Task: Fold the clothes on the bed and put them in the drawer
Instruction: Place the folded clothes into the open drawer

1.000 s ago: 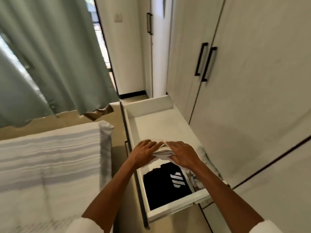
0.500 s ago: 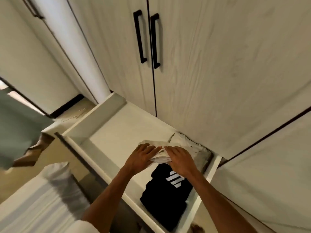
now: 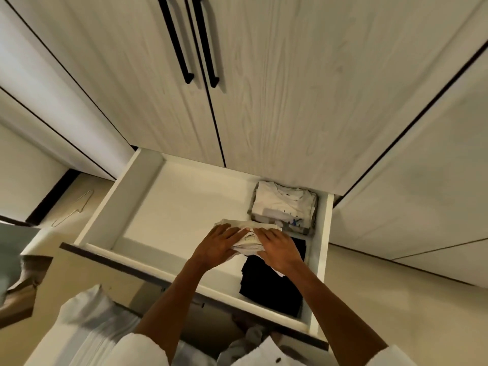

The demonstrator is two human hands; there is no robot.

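The white drawer (image 3: pixel 105 207) stands pulled out below the wardrobe doors. My left hand (image 3: pixel 221 244) and my right hand (image 3: pixel 280 249) hold a folded white garment (image 3: pixel 248 225) from both sides, fingers laid over its top. It sits over the drawer's right half, just left of centre. Under my right hand, a folded black garment (image 3: pixel 272 289) lies in the drawer's front right corner. A folded white T-shirt (image 3: pixel 284 204) lies in the back right corner. My thumbs are hidden beneath the garment.
Pale wood wardrobe doors with black handles (image 3: pixel 184 48) rise behind the drawer. A wire hanger (image 3: pixel 76 207) lies on the floor to the left. The striped bed corner (image 3: pixel 87 326) is at the bottom left. The drawer's left half is bare white.
The view has swung from the bed and curtain round to face the wardrobe. Both hands have stayed on the folded white garment over the drawer, now closer to the white T-shirt.
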